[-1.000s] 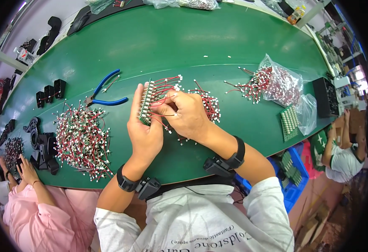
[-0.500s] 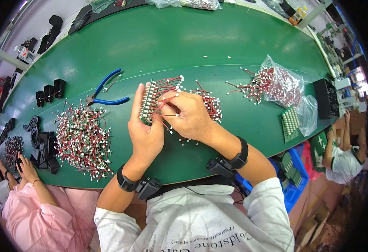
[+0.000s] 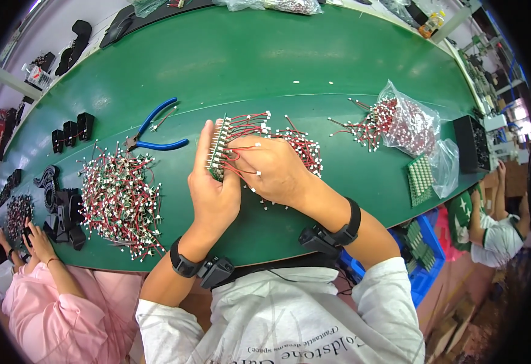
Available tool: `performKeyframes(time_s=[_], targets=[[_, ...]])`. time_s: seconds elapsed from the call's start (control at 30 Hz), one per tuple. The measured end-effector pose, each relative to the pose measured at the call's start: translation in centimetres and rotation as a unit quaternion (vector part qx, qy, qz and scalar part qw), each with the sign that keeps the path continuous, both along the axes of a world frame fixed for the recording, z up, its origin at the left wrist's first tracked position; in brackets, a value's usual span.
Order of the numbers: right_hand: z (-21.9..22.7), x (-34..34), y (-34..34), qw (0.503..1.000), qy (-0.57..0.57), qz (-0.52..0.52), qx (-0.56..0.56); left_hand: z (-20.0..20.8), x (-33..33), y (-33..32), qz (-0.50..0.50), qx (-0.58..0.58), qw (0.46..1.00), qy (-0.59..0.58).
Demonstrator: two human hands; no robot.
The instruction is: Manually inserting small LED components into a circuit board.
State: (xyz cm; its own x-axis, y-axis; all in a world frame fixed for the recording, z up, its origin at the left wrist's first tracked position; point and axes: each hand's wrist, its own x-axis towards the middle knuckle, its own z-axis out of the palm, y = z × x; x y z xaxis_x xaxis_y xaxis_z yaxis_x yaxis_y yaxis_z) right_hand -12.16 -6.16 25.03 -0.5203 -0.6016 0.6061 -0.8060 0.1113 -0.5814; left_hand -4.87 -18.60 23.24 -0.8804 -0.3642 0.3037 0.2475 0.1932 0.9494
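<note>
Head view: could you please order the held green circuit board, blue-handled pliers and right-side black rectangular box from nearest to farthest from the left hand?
1. Held green circuit board: in the left hand.
2. Blue-handled pliers: to its left.
3. Black rectangular box: at the far right.

A: What else is on the green tabletop [image 3: 265,57]?
B: Blue-handled pliers [image 3: 162,146], left of centre, handles spread. Three small black boxes [image 3: 71,131] in a row farther left.
A: Right side?
B: Black bin [image 3: 467,145] near the right end. Blue plastic crate [image 3: 422,285] below tabletop level.
A: Far side?
B: Yellow-orange bottle [image 3: 431,25], upper right, beside a pale post [image 3: 457,23].
A: People?
B: Co-worker in pink [image 3: 65,315] lower left. Another in white [image 3: 499,239], far right.
</note>
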Motion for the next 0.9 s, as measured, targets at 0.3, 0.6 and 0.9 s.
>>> performKeyframes(time_s=[0.3, 0.6, 0.9], targets=[[0.3, -0.1, 0.3, 0.997, 0.044, -0.034, 0.044, 1.0, 0.1, 0.1, 0.000, -0.060, 0.998, -0.020], [-0.5, 0.2, -0.5, 0.994, 0.065, -0.057, -0.061, 0.8, -0.1, 0.1, -0.003, -0.002, 1.000, 0.003], [-0.9, 0.3, -0.6, 0.994, 0.039, -0.032, -0.102, 1.4, 0.2, 0.5, -0.020, 0.024, 0.999, 0.012]])
